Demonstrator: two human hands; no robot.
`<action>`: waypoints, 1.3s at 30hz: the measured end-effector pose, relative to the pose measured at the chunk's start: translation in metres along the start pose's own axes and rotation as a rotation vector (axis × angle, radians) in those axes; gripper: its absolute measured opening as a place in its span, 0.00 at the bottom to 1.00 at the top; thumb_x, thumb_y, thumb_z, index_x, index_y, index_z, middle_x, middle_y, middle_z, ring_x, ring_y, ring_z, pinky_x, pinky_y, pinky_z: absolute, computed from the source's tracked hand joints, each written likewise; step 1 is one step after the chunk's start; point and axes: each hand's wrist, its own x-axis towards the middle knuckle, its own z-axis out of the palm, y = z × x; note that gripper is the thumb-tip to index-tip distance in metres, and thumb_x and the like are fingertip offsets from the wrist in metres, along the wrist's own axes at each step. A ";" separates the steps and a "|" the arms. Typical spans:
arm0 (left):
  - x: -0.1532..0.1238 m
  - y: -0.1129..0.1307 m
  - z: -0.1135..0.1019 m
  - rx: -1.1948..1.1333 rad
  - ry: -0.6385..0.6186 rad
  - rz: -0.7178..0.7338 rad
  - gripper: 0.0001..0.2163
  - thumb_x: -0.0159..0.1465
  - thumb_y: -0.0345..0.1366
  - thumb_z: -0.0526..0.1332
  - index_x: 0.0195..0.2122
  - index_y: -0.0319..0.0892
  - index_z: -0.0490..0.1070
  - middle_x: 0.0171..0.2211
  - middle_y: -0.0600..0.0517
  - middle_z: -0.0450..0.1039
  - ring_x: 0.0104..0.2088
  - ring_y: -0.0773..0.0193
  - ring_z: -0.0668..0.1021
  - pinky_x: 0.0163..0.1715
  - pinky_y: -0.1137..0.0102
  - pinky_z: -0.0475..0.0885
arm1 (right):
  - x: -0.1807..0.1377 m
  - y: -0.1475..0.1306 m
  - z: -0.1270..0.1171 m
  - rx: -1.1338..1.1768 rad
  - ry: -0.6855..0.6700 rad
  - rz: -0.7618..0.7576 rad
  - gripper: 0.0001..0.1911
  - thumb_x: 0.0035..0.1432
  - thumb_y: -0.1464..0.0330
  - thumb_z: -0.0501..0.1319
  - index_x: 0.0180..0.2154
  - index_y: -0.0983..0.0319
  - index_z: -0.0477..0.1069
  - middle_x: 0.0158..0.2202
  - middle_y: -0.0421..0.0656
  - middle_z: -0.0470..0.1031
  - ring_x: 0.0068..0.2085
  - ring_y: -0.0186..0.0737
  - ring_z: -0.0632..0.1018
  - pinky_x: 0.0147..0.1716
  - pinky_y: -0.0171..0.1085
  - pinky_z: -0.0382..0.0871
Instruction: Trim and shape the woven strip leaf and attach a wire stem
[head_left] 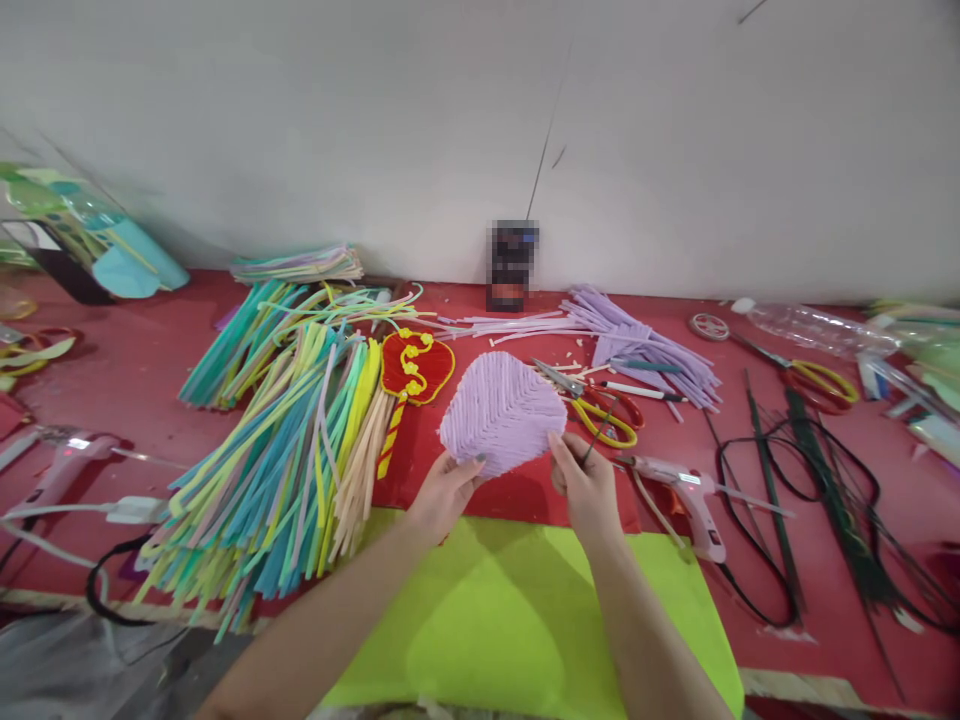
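Note:
A lilac fan-shaped panel, made of rows of pipe cleaners, is held up over the red work surface. My left hand grips its lower left edge, thumb on top. At the lower right edge, my right hand is closed, its fingertips touching the panel. A thin dark stick-like tool sticks out of that hand; its exact kind is unclear. Just left of the panel lies a small red fan with yellow trim and a striped handle. Yellow-and-red-handled scissors rest behind my right hand.
Bundles of coloured pipe cleaners fill the left side; lilac pipe cleaners lie at the back right. A pink glue gun with a black cord lies to the right, another glue gun far left. A green sheet covers the front edge.

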 end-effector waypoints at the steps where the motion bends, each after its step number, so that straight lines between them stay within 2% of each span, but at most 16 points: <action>1: 0.000 -0.001 0.000 0.027 0.003 -0.014 0.13 0.47 0.30 0.69 0.35 0.40 0.74 0.37 0.50 0.78 0.40 0.62 0.78 0.47 0.67 0.69 | 0.000 0.000 0.000 0.024 0.019 -0.006 0.21 0.49 0.53 0.63 0.22 0.61 0.59 0.15 0.31 0.46 0.16 0.25 0.49 0.15 0.30 0.41; 6: -0.001 -0.002 -0.001 0.117 0.007 -0.050 0.16 0.44 0.30 0.70 0.36 0.39 0.75 0.36 0.50 0.78 0.38 0.61 0.78 0.45 0.65 0.70 | 0.000 -0.005 0.001 0.123 0.026 -0.014 0.19 0.49 0.54 0.64 0.23 0.61 0.61 0.16 0.30 0.45 0.16 0.24 0.48 0.13 0.30 0.40; 11: -0.001 0.000 0.001 0.150 -0.018 -0.046 0.18 0.43 0.31 0.71 0.37 0.39 0.75 0.38 0.48 0.78 0.40 0.60 0.78 0.47 0.64 0.69 | -0.002 -0.008 0.002 0.163 0.013 -0.018 0.20 0.49 0.55 0.64 0.22 0.60 0.59 0.16 0.30 0.44 0.15 0.24 0.49 0.13 0.29 0.40; 24: -0.001 -0.007 -0.002 0.304 -0.061 0.040 0.22 0.43 0.36 0.72 0.40 0.37 0.75 0.41 0.45 0.77 0.44 0.55 0.77 0.52 0.59 0.66 | -0.001 -0.005 0.002 0.182 0.039 -0.034 0.18 0.48 0.55 0.65 0.25 0.61 0.65 0.16 0.30 0.46 0.15 0.24 0.50 0.12 0.28 0.42; 29: 0.000 -0.006 -0.003 0.210 -0.027 0.028 0.22 0.44 0.40 0.71 0.40 0.40 0.74 0.41 0.46 0.77 0.44 0.57 0.77 0.51 0.60 0.67 | -0.002 -0.009 0.004 0.160 0.055 -0.001 0.18 0.46 0.53 0.66 0.27 0.61 0.67 0.15 0.29 0.46 0.15 0.23 0.49 0.12 0.28 0.41; 35: 0.001 -0.004 -0.003 0.179 -0.032 0.022 0.23 0.44 0.39 0.71 0.43 0.41 0.73 0.41 0.46 0.77 0.43 0.58 0.77 0.50 0.61 0.67 | -0.001 -0.008 0.004 0.167 0.071 0.014 0.19 0.43 0.53 0.67 0.30 0.61 0.68 0.14 0.29 0.48 0.14 0.23 0.50 0.12 0.28 0.42; 39: 0.000 -0.004 -0.004 0.254 -0.026 0.073 0.22 0.48 0.41 0.69 0.44 0.41 0.73 0.42 0.46 0.77 0.44 0.56 0.77 0.51 0.60 0.68 | -0.001 -0.006 0.003 0.222 0.064 -0.008 0.20 0.48 0.51 0.63 0.31 0.60 0.68 0.15 0.29 0.46 0.15 0.24 0.49 0.12 0.28 0.41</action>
